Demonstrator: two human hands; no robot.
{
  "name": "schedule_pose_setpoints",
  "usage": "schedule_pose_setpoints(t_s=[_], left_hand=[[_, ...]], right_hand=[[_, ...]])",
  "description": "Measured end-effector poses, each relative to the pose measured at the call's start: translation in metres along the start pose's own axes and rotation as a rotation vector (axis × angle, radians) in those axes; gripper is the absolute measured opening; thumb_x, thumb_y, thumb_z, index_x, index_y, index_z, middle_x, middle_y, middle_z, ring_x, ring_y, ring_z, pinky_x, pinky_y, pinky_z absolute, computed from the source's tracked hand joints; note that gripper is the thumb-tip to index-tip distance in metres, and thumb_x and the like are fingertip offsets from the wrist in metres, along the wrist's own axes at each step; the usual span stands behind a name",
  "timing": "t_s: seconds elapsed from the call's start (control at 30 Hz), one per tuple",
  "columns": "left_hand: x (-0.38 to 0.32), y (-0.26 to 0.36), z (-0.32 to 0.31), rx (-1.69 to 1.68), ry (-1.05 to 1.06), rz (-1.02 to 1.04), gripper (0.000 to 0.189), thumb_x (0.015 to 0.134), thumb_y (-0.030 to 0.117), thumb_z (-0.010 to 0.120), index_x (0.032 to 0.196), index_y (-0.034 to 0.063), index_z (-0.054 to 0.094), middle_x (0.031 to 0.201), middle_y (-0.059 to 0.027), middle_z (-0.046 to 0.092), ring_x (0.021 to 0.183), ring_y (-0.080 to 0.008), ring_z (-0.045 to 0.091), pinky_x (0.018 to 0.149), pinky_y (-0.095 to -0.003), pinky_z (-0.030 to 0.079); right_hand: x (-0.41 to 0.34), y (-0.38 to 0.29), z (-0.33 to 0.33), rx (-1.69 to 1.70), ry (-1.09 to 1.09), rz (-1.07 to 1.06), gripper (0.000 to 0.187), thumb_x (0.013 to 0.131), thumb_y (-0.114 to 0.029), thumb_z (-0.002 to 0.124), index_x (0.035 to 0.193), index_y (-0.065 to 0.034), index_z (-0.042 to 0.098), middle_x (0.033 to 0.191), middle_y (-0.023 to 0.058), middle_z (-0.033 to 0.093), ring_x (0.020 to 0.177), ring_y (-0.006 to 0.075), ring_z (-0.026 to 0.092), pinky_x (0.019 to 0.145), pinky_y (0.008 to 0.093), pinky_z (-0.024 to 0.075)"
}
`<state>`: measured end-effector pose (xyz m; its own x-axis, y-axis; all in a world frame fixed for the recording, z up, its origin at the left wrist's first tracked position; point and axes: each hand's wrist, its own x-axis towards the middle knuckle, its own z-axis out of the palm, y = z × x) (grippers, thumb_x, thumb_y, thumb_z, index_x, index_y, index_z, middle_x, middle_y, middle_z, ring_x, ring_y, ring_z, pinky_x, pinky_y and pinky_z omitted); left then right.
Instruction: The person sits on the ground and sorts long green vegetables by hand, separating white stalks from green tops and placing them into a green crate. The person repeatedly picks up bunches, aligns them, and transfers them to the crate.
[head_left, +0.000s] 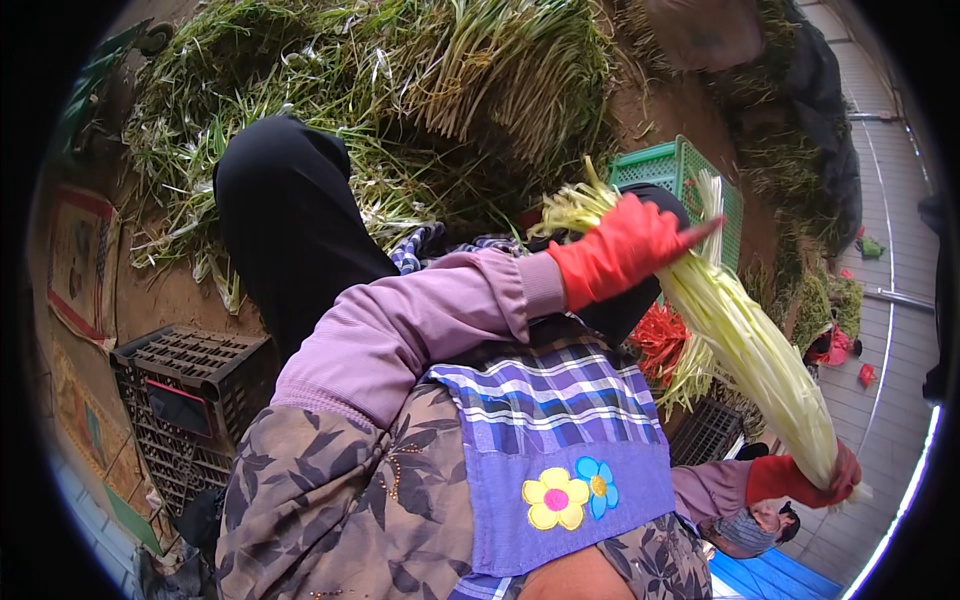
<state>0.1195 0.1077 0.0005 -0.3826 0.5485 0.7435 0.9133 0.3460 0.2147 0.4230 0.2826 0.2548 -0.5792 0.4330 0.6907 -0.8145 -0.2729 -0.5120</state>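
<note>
My left hand (619, 247), in a red rubber glove, grips a long bunch of pale green-and-white vegetable stalks (750, 349) close to its ragged leafy end. Farther right, my right hand (817, 476), also gloved in red, holds the white root end. The bunch bends and slants down between both hands, beyond my right knee. Beneath it are a tangle of red plastic strips (660, 335) and more pale stalks (690, 375). Just past my left hand stands a green plastic crate (649, 171), with white stalks (709, 199) upright beside or in it; I cannot tell which.
A large heap of green stalks (322, 90) lies beyond my knees. Left of me, a phone with a red edge (178, 409) leans against a dark plastic crate (199, 349). Another dark crate (705, 431) sits at my right. A person with a head covering (750, 529) is at lower right.
</note>
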Motion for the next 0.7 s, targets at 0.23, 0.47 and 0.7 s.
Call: schedule_pose_setpoints(t_s=[0.23, 0.47, 0.7], left_hand=[[-0.038, -0.113, 0.013, -0.672, -0.656, -0.373, 0.027, 0.075, 0.015, 0.067, 0.102, 0.0118, 0.071, 0.082, -0.008, 0.071, 0.077, -0.0238, 0.068, 0.085, -0.0371, 0.049], [-0.06, -0.148, -0.041, -1.563, -0.955, -0.718, 0.055, 0.081, 0.028, 0.074, 0.126, 0.0014, 0.055, 0.109, -0.0051, 0.064, 0.093, -0.0103, 0.059, 0.079, -0.0241, 0.048], [-0.056, -0.134, -0.05, -1.479, -0.524, -0.973, 0.066, 0.09, 0.071, 0.042, 0.095, 0.0093, 0.067, 0.079, 0.0024, 0.062, 0.07, -0.0068, 0.054, 0.065, -0.0233, 0.042]], right_hand=[[-0.001, 0.033, -0.122, -0.308, 0.329, -0.05, 0.018, 0.09, -0.022, 0.058, 0.097, -0.0059, 0.054, 0.074, -0.0021, 0.047, 0.071, 0.0103, 0.047, 0.074, 0.027, 0.0381], [0.003, 0.036, -0.154, -0.436, 0.36, -0.066, 0.018, 0.095, -0.024, 0.052, 0.092, -0.0065, 0.052, 0.072, -0.0027, 0.044, 0.07, 0.0109, 0.044, 0.073, 0.0287, 0.0379], [0.008, 0.062, -0.145, -0.351, 0.352, -0.139, 0.019, 0.095, -0.021, 0.052, 0.1, -0.0026, 0.051, 0.074, -0.0014, 0.045, 0.073, 0.0088, 0.047, 0.074, 0.0245, 0.0383]])
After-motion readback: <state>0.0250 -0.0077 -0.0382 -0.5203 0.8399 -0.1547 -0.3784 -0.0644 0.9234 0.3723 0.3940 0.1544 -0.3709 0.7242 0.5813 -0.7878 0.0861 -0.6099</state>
